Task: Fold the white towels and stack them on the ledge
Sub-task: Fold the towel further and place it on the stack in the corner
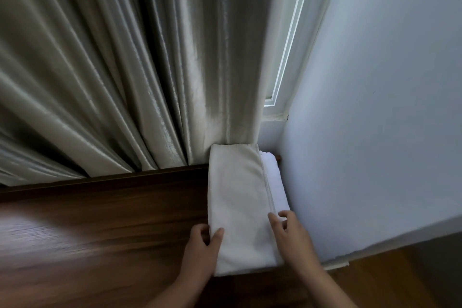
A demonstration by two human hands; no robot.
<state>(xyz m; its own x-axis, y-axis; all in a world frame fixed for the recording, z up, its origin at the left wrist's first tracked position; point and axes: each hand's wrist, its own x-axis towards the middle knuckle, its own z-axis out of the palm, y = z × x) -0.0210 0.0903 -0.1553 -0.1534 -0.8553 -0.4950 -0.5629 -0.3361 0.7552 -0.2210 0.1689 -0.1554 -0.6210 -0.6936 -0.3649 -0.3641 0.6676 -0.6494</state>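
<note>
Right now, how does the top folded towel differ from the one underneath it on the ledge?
The top towel looks creamy and smooth, while the lower towel looks brighter white and fluffier. The top towel shows its whole upper face; the lower towel only peeks out along the right side, next to the wall. Both hands touch the top towel; whether they reach the lower towel is unclear. Both are folded and stacked on the wooden ledge.
</note>
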